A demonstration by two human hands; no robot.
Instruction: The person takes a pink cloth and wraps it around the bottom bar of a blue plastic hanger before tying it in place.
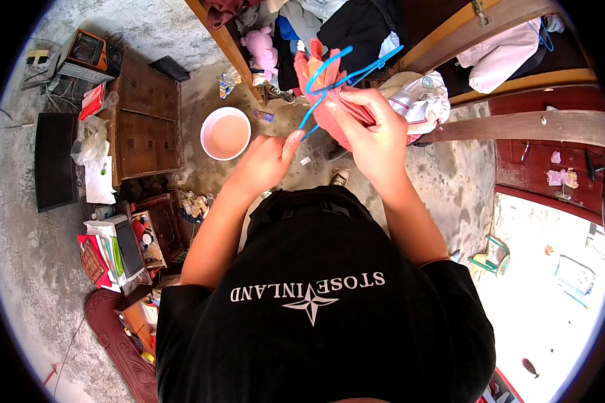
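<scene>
Left hand [265, 161]: closed grip on thin blue wire hanger [325, 92]. Right hand [376, 131]: pinch grip, soft coral-pink cloth [331, 125], raised, overlapping hanger. Judged partway: pieces together, neither yet released.

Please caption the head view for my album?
Left hand holds blue hanger-like wire, right hand pinches pinkish-red cloth; a white basin stands on the floor.

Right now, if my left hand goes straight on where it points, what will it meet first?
Your left hand would probably meet the pink cloth in your right hand, beyond the blue wire it pinches; depth here is unclear.
</scene>
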